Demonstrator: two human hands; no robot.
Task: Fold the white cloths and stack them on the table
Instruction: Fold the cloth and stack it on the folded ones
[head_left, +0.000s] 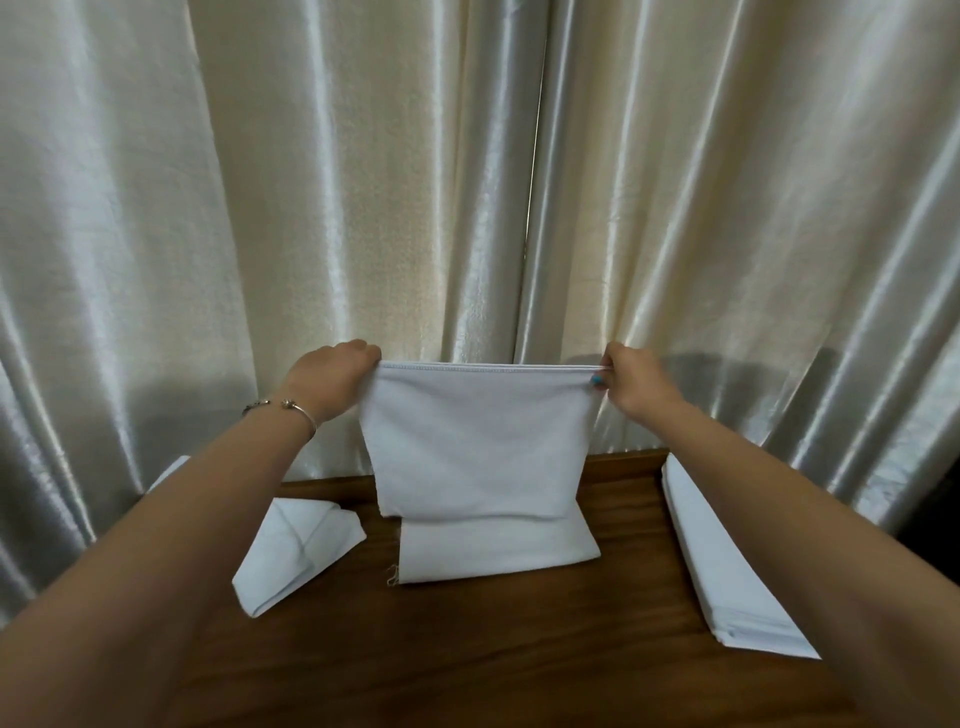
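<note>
Left hand and right hand each pinch a top corner of white cloth, held doubled above wooden table, lower edge trailing on tabletop, folded stack at right, loose cloths at left

No writing, label, brand, number or sign can be read anywhere in the view.
</note>
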